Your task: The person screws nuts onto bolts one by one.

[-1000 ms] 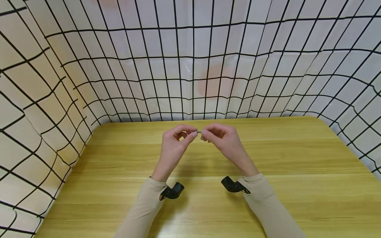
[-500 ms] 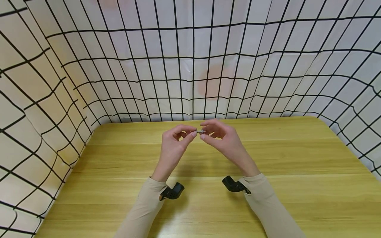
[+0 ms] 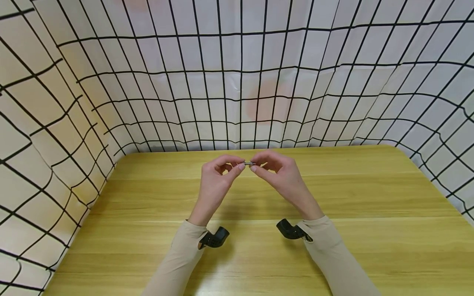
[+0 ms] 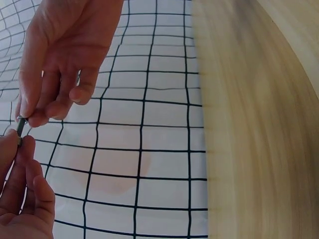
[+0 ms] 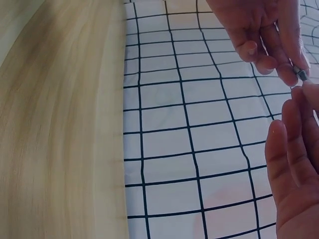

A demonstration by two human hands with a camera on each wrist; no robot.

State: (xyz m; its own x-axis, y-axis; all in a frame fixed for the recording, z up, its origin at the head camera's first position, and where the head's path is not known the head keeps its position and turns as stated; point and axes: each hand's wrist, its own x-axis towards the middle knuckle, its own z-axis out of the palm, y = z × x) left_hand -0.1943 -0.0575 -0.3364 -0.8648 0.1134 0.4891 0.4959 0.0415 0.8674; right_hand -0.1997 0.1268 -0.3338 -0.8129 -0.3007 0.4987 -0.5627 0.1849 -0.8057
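Observation:
A small metal bolt (image 3: 247, 163) lies level between my two hands, raised in front of me. Thumb and index finger of my left hand (image 3: 216, 181) pinch its left end. At its right end sits a wider nut (image 3: 252, 163), which the thumb and fingertip of my right hand (image 3: 283, 174) pinch. In the left wrist view the grey shank of the bolt (image 4: 20, 127) bridges both sets of fingertips. Threads show on the bolt (image 5: 301, 74) in the right wrist view. Both its ends are partly hidden by fingers. The other fingers of each hand are loosely bent.
A wooden table (image 3: 237, 263) spreads beneath the hands. Behind it and along its sides stands a white sheet with a black grid (image 3: 207, 86). Black wrist cameras sit at both cuffs, the left camera (image 3: 214, 237) and the right camera (image 3: 290, 229).
The right thumb and index finger spread apart half a second ago, baring the nut, and are now back together on it. The left hand keeps its hold on the bolt.

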